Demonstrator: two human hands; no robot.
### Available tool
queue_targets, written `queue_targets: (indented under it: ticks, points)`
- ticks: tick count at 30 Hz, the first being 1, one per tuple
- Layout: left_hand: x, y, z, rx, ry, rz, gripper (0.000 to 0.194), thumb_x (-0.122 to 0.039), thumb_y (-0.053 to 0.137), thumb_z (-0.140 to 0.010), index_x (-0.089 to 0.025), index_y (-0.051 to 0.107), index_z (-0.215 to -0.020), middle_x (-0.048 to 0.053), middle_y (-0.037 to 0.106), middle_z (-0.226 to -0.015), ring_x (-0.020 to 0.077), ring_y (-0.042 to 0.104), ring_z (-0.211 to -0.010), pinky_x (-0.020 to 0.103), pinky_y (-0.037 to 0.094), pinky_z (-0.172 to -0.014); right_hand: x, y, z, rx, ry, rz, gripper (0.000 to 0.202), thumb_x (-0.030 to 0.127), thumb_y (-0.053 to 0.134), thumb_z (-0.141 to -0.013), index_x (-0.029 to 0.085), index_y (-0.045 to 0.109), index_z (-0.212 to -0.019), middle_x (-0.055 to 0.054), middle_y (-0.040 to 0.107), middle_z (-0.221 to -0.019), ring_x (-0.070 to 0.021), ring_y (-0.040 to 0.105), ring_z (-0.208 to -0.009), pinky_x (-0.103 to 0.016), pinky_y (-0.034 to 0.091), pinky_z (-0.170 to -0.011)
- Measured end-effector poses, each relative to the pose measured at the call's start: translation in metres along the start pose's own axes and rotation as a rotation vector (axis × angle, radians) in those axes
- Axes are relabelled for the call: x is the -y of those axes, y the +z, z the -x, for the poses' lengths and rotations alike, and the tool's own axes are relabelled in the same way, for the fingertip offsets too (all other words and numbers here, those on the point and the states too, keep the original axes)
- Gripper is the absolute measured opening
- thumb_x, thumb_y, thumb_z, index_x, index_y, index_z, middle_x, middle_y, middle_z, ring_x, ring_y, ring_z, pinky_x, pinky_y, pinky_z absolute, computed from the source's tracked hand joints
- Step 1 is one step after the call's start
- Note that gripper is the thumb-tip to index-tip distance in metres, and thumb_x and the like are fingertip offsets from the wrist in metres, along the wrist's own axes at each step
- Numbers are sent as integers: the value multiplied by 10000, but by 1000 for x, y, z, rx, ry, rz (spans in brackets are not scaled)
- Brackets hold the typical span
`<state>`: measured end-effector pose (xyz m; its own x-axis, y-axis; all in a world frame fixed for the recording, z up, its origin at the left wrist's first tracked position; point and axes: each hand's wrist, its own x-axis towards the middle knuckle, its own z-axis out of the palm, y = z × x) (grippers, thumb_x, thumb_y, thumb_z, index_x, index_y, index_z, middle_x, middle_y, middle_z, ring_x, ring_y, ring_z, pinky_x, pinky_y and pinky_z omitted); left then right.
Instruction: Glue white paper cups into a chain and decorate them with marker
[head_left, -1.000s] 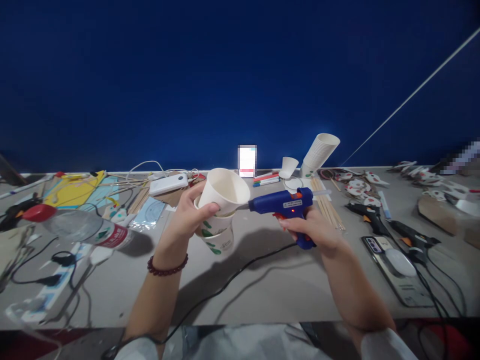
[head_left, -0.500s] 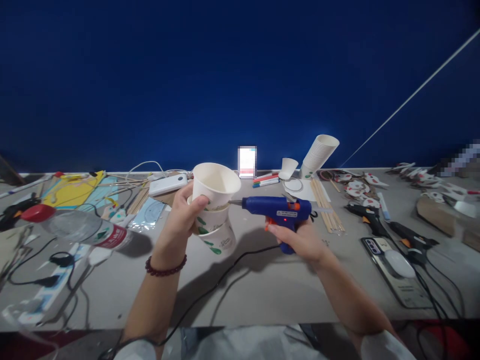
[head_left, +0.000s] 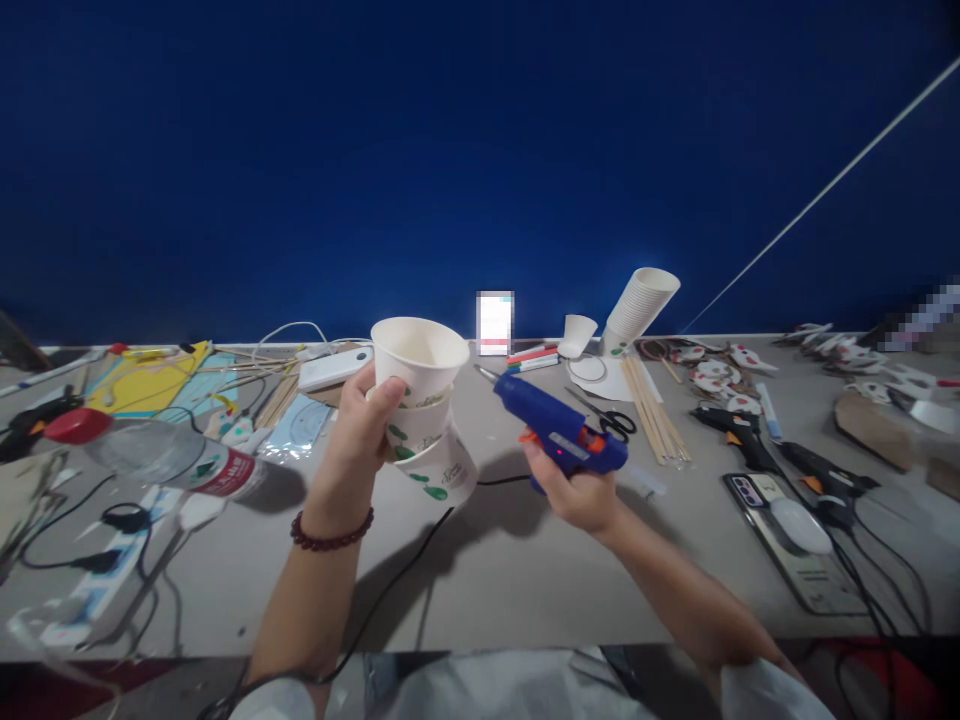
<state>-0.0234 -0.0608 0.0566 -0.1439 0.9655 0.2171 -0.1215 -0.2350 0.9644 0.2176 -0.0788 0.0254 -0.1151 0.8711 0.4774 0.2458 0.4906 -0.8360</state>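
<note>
My left hand point(head_left: 365, 420) is wrapped round several white paper cups point(head_left: 424, 370) printed with green leaves, joined one above another. The top cup's mouth faces up, and the lowest cup flares outward toward its bottom. In my right hand point(head_left: 574, 490) is a blue hot glue gun point(head_left: 559, 420), a small red light glowing on its side. Its nozzle points up and left, a short way right of the cups and apart from them. A black cord passes behind the cups.
Scissors point(head_left: 611, 420) lie behind the glue gun, near wooden sticks point(head_left: 651, 410). A leaning cup stack point(head_left: 641, 310) stands at the back. On the left lies a plastic bottle point(head_left: 172, 455) by a power strip point(head_left: 112, 575). Right are black glue guns point(head_left: 825, 480) and a phone point(head_left: 795, 550).
The glue gun's nozzle has come away from the seam under the top cup, swinging up and to the right. The cups have shifted slightly left and up.
</note>
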Motion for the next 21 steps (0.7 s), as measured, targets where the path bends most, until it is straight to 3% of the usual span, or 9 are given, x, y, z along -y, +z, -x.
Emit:
queue_targets:
  ticks: [6, 9, 12, 14, 17, 21]
  points:
    - [1, -10, -5, -52, 117, -32, 663, -700, 760, -682, -169, 733, -1077, 124, 744, -943, 273, 718, -835, 324, 566, -612, -3, -6, -14, -39, 490, -557, 325, 537, 678, -820, 214, 642, -839, 62, 525, -455, -107, 451, -419, -219, 375, -426]
    - [-6, -13, -4, -29, 153, -87, 638, -683, 771, -672, -191, 743, -1076, 119, 745, -1005, 296, 717, -911, 365, 596, -692, -16, -9, -13, 10, 728, -667, 382, 584, 676, -734, 211, 604, -775, 68, 478, -420, -103, 419, -402, -212, 332, -404]
    - [-11, -14, -2, -32, 174, -174, 600, -678, 760, -680, -217, 754, -1064, 103, 750, -1026, 327, 706, -994, 398, 612, -758, -42, -12, 0, 54, 961, -608, 403, 586, 705, -652, 205, 576, -670, 50, 501, -437, -99, 443, -403, -216, 361, -400]
    - [-12, -14, -2, -38, 188, -203, 592, -671, 768, -674, -227, 762, -1065, 99, 752, -1057, 341, 692, -1047, 416, 613, -803, -61, -13, 13, 77, 1037, -511, 382, 539, 746, -634, 192, 589, -660, 28, 558, -479, -99, 497, -436, -212, 402, -433]
    - [-14, -13, -2, -37, 201, -206, 600, -672, 778, -669, -224, 769, -1069, 110, 750, -1085, 341, 685, -1064, 429, 610, -832, -79, -16, 29, 268, 1057, -309, 384, 506, 797, -646, 168, 614, -652, 0, 603, -490, -99, 529, -447, -206, 385, -431]
    - [-17, -10, -1, -38, 197, -211, 615, -676, 784, -665, -201, 766, -1056, 121, 747, -1071, 335, 685, -1049, 416, 609, -813, -88, -20, 38, 532, 1018, -151, 400, 508, 816, -682, 150, 659, -768, -1, 646, -517, -102, 548, -439, -205, 358, -410]
